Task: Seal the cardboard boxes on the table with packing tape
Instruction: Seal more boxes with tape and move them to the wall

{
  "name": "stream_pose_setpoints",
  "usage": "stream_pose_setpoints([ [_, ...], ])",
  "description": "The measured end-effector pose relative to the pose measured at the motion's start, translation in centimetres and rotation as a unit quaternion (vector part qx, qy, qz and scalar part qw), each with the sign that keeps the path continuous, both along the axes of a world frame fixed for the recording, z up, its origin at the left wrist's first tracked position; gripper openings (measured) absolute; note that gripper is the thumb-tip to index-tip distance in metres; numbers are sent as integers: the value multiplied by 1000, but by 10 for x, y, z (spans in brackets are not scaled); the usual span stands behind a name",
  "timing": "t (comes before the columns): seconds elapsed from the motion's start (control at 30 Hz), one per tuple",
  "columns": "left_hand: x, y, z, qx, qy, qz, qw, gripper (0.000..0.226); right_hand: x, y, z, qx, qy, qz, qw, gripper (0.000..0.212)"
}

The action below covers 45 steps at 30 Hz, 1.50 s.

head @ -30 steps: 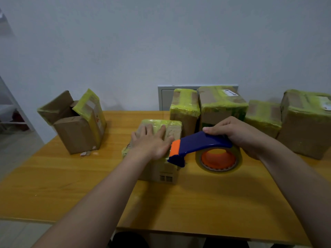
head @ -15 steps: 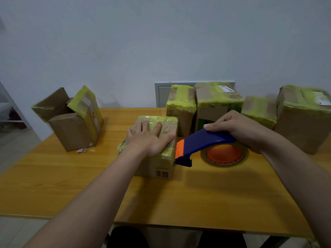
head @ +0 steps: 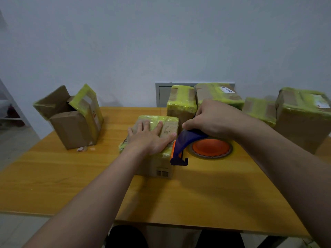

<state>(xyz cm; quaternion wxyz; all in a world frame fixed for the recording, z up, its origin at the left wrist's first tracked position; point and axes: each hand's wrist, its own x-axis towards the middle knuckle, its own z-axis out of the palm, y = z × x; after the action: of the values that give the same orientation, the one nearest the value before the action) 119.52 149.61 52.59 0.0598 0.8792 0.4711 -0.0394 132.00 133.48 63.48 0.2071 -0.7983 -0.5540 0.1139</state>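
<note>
Counter (head: 197, 197) edge comes nearest, w/ both forearms reaching out over it. Mid-counter sits the small box (head: 162, 170), its top already wrapped in yellow-green tape. The left hand (head: 150, 140) lies flat on the lid, fingers straight & spread, grip apart, clamping nothing; prob. it pins the flaps & stops the box sliding while tape is pulled. Right beside the box's right side is the tape dispenser (head: 190, 138): blue frame, cutter end down by the counter, tape roll (head: 211, 149) w/ orange core lying to the right. Can't tell if the dispenser touches the box. The right hand (head: 213, 120) has its grip clamped on the blue handle from above, thumb at the near end; looks placed to lay or cut a strip at that right edge. Farther left, well apart, an open box (head: 71, 129) stands w/ flaps up, one flap taped yellow. Its inside is dark, contents can't be told; likely unsealed work left. A paper scrap (head: 82, 149) lies at its foot. At the back, right of centre, four taped boxes (head: 180, 106) stand side by side, prob. parked there as done; contents hidden. Behind them is a grey wall panel (head: 162, 93).
</note>
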Motion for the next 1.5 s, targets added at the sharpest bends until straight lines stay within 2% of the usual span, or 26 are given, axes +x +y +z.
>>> stream_pose_setpoints([
  [0.47,-4,-2,3,-12,-12,-3,1000,96,-13,1,-1,2,-64,-25,998,34],
  [0.6,-4,0,5,-15,-12,-2,1000,96,-15,2,2,-3,-52,-39,998,32],
  [0.7,-5,0,3,-18,-14,1,1000,97,-10,-2,-16,-48,-110,-77,990,26],
  [0.8,-2,2,0,-12,-28,0,1000,98,-1,-8,-47,-40,-64,-95,993,34],
  [0.87,-2,2,-1,-11,-32,0,999,104,4,-7,-47,-18,-46,-97,994,39],
  [1.0,-6,0,-1,2,-61,-11,998,139,9,-10,-32,33,-45,-100,993,45],
  [1.03,-9,1,0,14,-89,-14,996,141,13,-12,-29,57,-36,-106,992,49],
  [1.1,-15,2,4,43,-117,-19,992,132,20,-15,-25,105,-8,-115,988,54],
  [1.2,-30,1,14,49,-42,13,998,118,24,-13,-21,196,70,-120,971,55],
  [1.3,-43,-1,21,-11,-12,60,998,119,13,-1,-21,286,184,-120,933,55],
  [1.4,-57,5,20,-27,-60,27,997,119,-11,15,-27,316,281,-105,900,54],
  [1.5,-77,20,22,-57,-66,-55,995,125,-33,34,-36,338,382,-93,855,49],
])
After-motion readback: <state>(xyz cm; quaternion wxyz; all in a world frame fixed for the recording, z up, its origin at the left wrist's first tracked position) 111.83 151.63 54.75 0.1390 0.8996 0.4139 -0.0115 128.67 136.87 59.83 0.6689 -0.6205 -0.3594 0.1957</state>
